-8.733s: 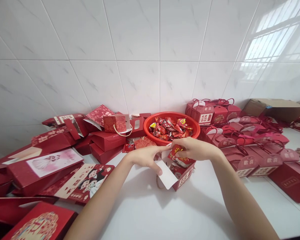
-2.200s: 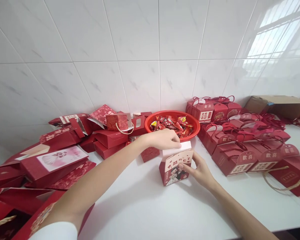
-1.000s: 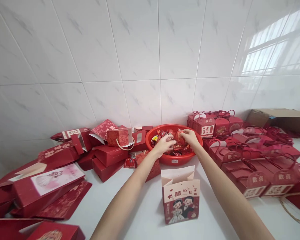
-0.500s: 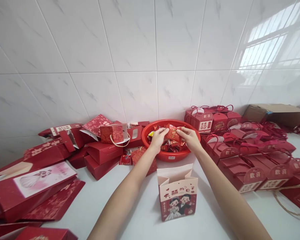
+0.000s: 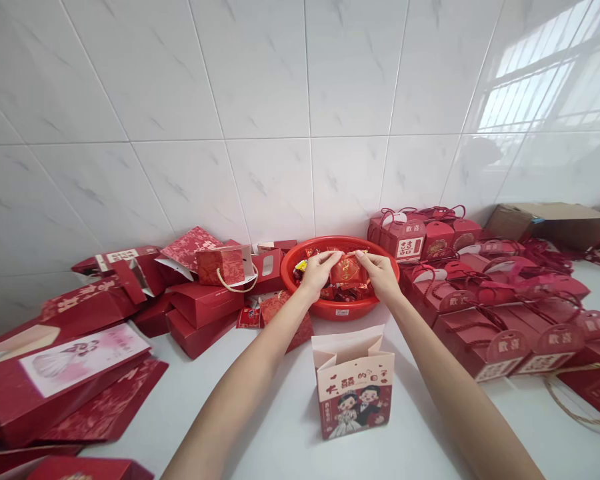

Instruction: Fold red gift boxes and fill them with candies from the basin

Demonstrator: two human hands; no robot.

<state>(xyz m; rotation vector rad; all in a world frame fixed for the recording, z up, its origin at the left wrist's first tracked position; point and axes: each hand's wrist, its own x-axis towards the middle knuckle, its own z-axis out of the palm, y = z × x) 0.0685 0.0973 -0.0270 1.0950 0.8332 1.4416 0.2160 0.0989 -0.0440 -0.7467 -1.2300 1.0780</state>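
Over the red plastic basin (image 5: pixel 344 311), my left hand (image 5: pixel 321 272) and my right hand (image 5: pixel 379 272) pinch the two upper corners of a red packet with gold print (image 5: pixel 347 269). The packet hangs upright between them, its front turned toward me. Wrapped items in red, and a yellow one (image 5: pixel 301 266) at the left, lie in the basin under and around my hands. Between my forearms an open-topped paper bag (image 5: pixel 356 400) with a cartoon couple stands upright on the white table (image 5: pixel 275 427).
Red boxes and bags (image 5: pixel 205 303) lie in a loose pile at the left. Closed red boxes with cord handles (image 5: pixel 480 320) stand in rows at the right, with a brown carton (image 5: pixel 555 217) behind. A tiled wall (image 5: pixel 260 100) runs along the back.
The packet has turned from slanted to more upright, and my fingers now grip it at its top corners. The view has shifted slightly.
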